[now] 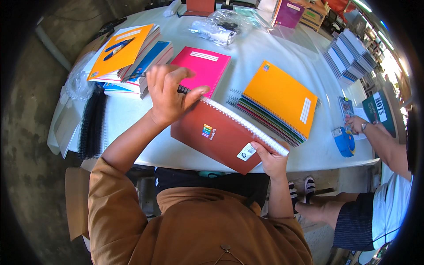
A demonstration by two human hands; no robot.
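A brown-covered notebook [192,132] is tilted up in front of me at the table's near edge, its punched white page edge facing up and away. My right hand [273,161] grips its right end, thumb on the cover beside a white barcode sticker. My left hand [170,92] is at the notebook's left end, fingers curled round a black spiral binding coil [182,89], which shows on both sides of the hand. Just behind lies a pink notebook [207,68] with a white label. To the right, a stack of spiral-bound notebooks with an orange top cover [280,99] lies flat.
At left stand a stack topped by an orange cover [128,46] with pens [118,47], and a bundle of black coils [92,126]. Clear plastic wrap [221,28] lies at the back. Right are a notebook pile [351,57], a blue tape dispenser [343,141] and a co-worker's hands [357,125].
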